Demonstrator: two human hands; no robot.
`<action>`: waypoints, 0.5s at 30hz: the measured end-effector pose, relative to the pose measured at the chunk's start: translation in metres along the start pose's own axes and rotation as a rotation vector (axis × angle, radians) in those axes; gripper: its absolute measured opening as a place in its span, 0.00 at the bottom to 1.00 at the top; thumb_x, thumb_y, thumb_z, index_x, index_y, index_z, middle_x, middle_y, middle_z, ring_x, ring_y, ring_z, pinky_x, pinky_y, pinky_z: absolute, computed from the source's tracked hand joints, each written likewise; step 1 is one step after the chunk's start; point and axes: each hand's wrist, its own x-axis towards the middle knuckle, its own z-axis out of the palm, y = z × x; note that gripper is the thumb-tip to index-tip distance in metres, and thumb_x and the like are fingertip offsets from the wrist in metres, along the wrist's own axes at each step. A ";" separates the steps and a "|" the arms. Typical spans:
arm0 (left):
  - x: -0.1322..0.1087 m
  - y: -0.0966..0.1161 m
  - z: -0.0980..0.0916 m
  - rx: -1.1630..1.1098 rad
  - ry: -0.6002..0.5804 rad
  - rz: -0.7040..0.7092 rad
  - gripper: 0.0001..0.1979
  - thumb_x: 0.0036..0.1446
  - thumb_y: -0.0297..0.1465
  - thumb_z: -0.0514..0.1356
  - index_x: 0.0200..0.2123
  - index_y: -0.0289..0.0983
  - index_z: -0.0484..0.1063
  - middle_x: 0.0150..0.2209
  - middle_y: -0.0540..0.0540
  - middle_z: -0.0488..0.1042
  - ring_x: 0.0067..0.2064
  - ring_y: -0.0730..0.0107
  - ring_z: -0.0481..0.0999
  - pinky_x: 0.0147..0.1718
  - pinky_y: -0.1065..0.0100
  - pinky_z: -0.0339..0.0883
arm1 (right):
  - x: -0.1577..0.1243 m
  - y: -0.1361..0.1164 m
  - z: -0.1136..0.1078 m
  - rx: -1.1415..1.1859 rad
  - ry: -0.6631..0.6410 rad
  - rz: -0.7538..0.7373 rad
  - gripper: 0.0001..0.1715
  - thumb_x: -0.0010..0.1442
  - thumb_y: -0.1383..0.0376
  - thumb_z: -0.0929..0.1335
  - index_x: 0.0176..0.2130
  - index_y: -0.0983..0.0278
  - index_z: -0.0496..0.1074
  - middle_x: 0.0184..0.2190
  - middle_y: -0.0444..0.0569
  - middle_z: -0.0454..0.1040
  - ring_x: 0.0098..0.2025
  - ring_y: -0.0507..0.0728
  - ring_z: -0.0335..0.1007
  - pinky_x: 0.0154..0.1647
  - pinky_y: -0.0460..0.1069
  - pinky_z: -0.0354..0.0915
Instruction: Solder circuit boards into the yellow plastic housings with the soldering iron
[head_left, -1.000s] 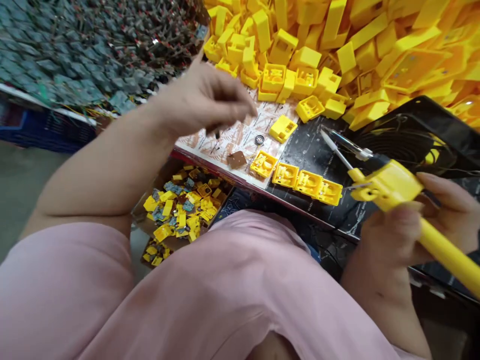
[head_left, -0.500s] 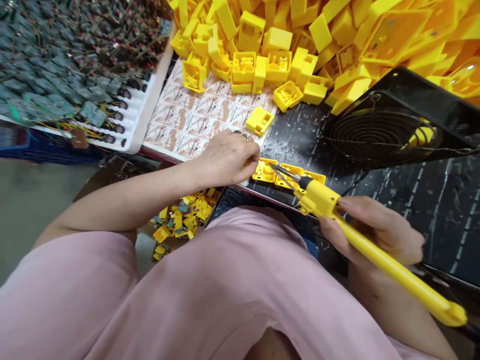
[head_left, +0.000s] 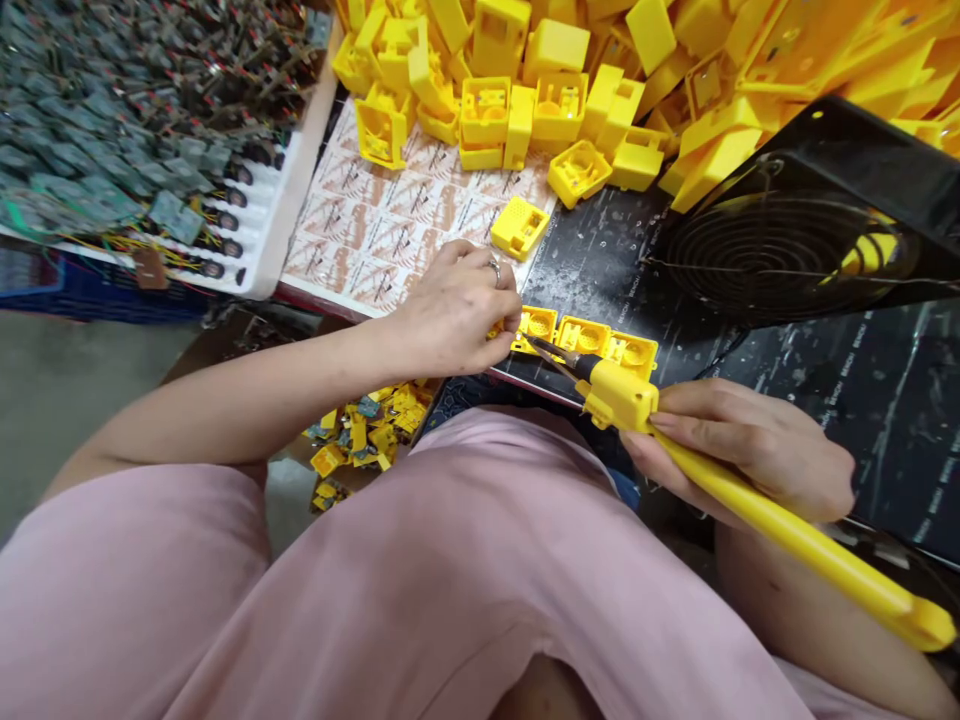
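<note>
A row of small open yellow plastic housings (head_left: 583,338) lies along the front edge of the bench. My left hand (head_left: 465,305), wearing a ring, is closed at the row's left end on a yellow housing (head_left: 495,330), mostly hidden by the fingers. My right hand (head_left: 750,445) grips a yellow soldering iron (head_left: 622,395) with a long handle. Its dark tip points left into the housing nearest my left fingers; exact contact is too small to tell. Just beyond my left hand sits a single yellow housing (head_left: 519,228).
Yellow housings (head_left: 559,100) are heaped at the back. A black fan (head_left: 765,250) stands at right. At left, a white foam tray (head_left: 274,235) holds many circuit boards with wires. Printed sheets (head_left: 375,235) cover part of the bench. Below is a box of yellow parts (head_left: 375,430).
The soldering iron's tip has shifted left, closer to my left fingers, and my right hand moved with it. My left hand stays at the end of the row. The view has shifted slightly.
</note>
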 end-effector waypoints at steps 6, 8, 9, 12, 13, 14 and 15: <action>0.006 0.003 -0.001 0.025 -0.023 0.008 0.11 0.58 0.32 0.57 0.29 0.40 0.79 0.36 0.44 0.79 0.49 0.51 0.76 0.56 0.45 0.65 | 0.026 -0.002 -0.005 0.043 -0.102 -0.102 0.08 0.64 0.65 0.77 0.37 0.58 0.74 0.28 0.41 0.80 0.26 0.51 0.77 0.28 0.45 0.77; 0.008 0.004 -0.002 0.045 -0.029 0.010 0.10 0.57 0.31 0.57 0.29 0.40 0.79 0.35 0.44 0.78 0.49 0.50 0.76 0.56 0.43 0.65 | 0.033 -0.003 -0.008 0.065 -0.126 -0.127 0.11 0.61 0.68 0.79 0.37 0.58 0.74 0.27 0.41 0.80 0.26 0.51 0.78 0.28 0.45 0.77; 0.008 0.005 -0.003 0.056 -0.032 0.012 0.10 0.57 0.31 0.57 0.28 0.40 0.78 0.35 0.44 0.78 0.49 0.50 0.76 0.56 0.43 0.65 | 0.035 -0.004 -0.010 0.071 -0.136 -0.139 0.12 0.61 0.69 0.79 0.37 0.58 0.74 0.27 0.40 0.80 0.27 0.52 0.79 0.29 0.45 0.77; 0.010 0.007 -0.005 0.090 -0.057 0.024 0.11 0.59 0.32 0.56 0.29 0.39 0.77 0.35 0.44 0.77 0.49 0.50 0.76 0.57 0.42 0.65 | 0.032 -0.007 -0.017 0.058 -0.163 -0.055 0.08 0.65 0.64 0.77 0.36 0.57 0.75 0.28 0.41 0.79 0.28 0.52 0.79 0.31 0.46 0.77; 0.010 0.008 -0.006 0.103 -0.071 0.029 0.11 0.60 0.32 0.56 0.29 0.39 0.77 0.35 0.43 0.77 0.49 0.50 0.76 0.57 0.42 0.65 | 0.029 -0.008 -0.019 0.044 -0.157 -0.014 0.08 0.68 0.61 0.75 0.36 0.57 0.75 0.28 0.42 0.79 0.29 0.52 0.79 0.31 0.47 0.77; 0.010 0.008 -0.006 0.112 -0.084 0.035 0.11 0.60 0.32 0.55 0.29 0.39 0.76 0.36 0.43 0.77 0.48 0.51 0.75 0.58 0.42 0.65 | 0.025 -0.009 -0.020 0.023 -0.139 0.021 0.10 0.71 0.59 0.72 0.35 0.57 0.75 0.28 0.43 0.79 0.30 0.52 0.79 0.31 0.47 0.77; 0.010 0.008 -0.007 0.116 -0.096 0.040 0.11 0.60 0.32 0.55 0.29 0.39 0.76 0.36 0.43 0.77 0.48 0.51 0.75 0.58 0.43 0.64 | 0.022 -0.009 -0.021 -0.001 -0.121 0.043 0.14 0.73 0.56 0.70 0.34 0.57 0.75 0.28 0.44 0.79 0.30 0.52 0.78 0.31 0.47 0.76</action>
